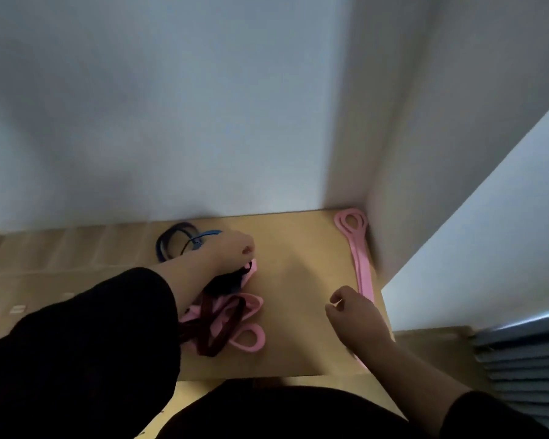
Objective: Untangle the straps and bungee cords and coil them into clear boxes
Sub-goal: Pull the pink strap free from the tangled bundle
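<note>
The tangle of straps is lying on the wooden bench, left of its middle, in the head view. Pink bands and dark maroon cords are crossing over each other there, and one pink loop is sticking out toward the near right side of the heap. The left hand is reaching across from the left in a black sleeve; its fingers are curling down into the far end of the heap and are gripping dark and pink strands there. Exactly which strands it is holding is blurred.

Just beyond that hand, a bundle of blue and dark cords is lying on the bench close to the white wall, with one bright blue strand running toward the back of the hand. Whether the strand is touching the hand is unclear.

The right hand is hovering over the right part of the bench, well apart from the heap. Its fingers are loosely curling and are holding nothing that can be seen. Beside it, a long pink strap is lying stretched along the right edge of the bench, against the side wall, and its far end is forming a coil in the back corner. The near part of this strap is passing behind the right hand and wrist.
</note>
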`<act>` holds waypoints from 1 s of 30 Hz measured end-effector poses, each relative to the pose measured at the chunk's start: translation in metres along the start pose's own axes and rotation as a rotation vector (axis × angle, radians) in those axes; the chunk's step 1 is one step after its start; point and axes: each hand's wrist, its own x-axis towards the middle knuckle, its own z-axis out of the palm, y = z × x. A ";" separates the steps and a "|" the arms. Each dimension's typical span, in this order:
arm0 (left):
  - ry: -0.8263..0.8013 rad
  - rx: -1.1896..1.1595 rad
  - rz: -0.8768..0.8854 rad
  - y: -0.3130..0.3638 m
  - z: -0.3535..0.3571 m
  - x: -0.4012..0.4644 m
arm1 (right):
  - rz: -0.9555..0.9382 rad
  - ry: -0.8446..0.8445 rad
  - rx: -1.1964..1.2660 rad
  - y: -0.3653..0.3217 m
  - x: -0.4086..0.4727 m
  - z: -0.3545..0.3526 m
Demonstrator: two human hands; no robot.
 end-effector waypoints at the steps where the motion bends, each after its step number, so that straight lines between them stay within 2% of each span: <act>1: 0.005 -0.017 -0.015 -0.007 0.001 -0.013 | -0.041 -0.020 -0.014 -0.011 0.003 0.004; 7: 0.127 -0.123 -0.064 -0.041 0.022 -0.069 | -0.209 -0.148 -0.088 -0.064 0.013 0.034; 11: 0.115 -0.217 -0.100 -0.064 0.056 -0.097 | -0.243 -0.231 -0.157 -0.093 0.022 0.061; 15: 0.071 -0.189 -0.113 -0.077 0.081 -0.107 | -0.196 -0.276 -0.197 -0.112 0.028 0.084; 19: 0.115 -0.212 -0.103 -0.090 0.099 -0.106 | -0.104 -0.316 -0.253 -0.127 0.031 0.105; 25: 0.165 -0.209 -0.018 -0.105 0.108 -0.101 | 0.035 -0.199 -0.217 -0.131 0.032 0.108; 30: 0.216 -0.233 0.105 -0.111 0.097 -0.098 | -0.052 0.019 -0.060 -0.154 0.021 0.094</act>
